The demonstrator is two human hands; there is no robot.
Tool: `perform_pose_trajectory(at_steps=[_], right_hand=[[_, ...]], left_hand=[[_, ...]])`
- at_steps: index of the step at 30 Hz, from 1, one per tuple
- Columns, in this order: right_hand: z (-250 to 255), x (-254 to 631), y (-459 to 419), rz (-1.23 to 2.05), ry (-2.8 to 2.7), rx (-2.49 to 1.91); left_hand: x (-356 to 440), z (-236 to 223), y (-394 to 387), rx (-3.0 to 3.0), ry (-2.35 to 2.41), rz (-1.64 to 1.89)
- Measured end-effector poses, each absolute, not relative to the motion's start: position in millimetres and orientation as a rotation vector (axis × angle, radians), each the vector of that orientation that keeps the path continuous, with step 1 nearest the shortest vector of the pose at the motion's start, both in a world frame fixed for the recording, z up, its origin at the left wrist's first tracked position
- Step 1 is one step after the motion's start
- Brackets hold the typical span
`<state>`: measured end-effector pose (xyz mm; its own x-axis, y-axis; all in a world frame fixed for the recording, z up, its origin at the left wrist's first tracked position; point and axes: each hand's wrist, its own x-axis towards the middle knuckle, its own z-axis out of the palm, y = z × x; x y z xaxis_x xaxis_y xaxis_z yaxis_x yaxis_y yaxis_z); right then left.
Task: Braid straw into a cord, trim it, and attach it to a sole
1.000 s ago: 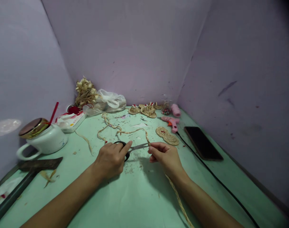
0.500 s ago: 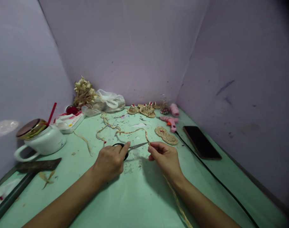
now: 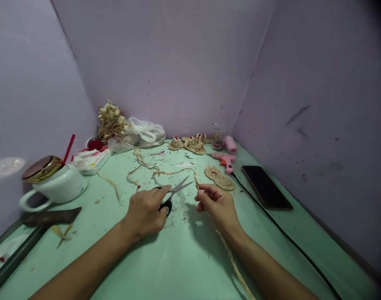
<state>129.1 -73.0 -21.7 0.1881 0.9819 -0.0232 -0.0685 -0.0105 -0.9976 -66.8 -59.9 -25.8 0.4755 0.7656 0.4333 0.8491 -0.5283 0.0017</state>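
My left hand [image 3: 148, 211] grips a pair of black-handled scissors [image 3: 175, 191], its fingers and thumb at the handle loops. The blades stand apart and point right, a small gap away from the cord. Pinched between thumb and fingers of my right hand [image 3: 216, 204] is a braided straw cord [image 3: 196, 179]. One stretch of it winds over the table toward the far left; another runs down beneath my right wrist to the near edge. Just beyond my right hand lies a flat coiled straw piece [image 3: 219, 178] shaped like a figure eight.
A pink glue gun [image 3: 224, 160] with a black cable and a phone [image 3: 266, 187] lie at right. Small straw hats [image 3: 194, 144] and a pink thread spool [image 3: 230, 144] stand at the back. At left are a white mug [image 3: 57, 185], a hammer [image 3: 51, 217] and a plastic bag [image 3: 145, 132].
The scissors' blades have spread open and drawn back left from the cord, with my left hand's fingers and thumb parting. My right hand keeps its pinch almost in place.
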Motion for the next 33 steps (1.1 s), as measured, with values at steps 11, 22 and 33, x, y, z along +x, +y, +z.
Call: perform_pose_trajectory(at_steps=[11, 22, 33], right_hand=[[-24, 125, -71, 1.420, -0.889, -1.200], [-17, 129, -74, 1.567, -0.907, -1.070], [-17, 126, -80, 1.874, -0.901, -0.890]], left_hand=[[-67, -20, -56, -2.590, -1.629, -0.427], [-77, -1, -50, -2.950, -1.637, -0.976], [-78, 27, 21, -2.540, -2.247, -1.927]])
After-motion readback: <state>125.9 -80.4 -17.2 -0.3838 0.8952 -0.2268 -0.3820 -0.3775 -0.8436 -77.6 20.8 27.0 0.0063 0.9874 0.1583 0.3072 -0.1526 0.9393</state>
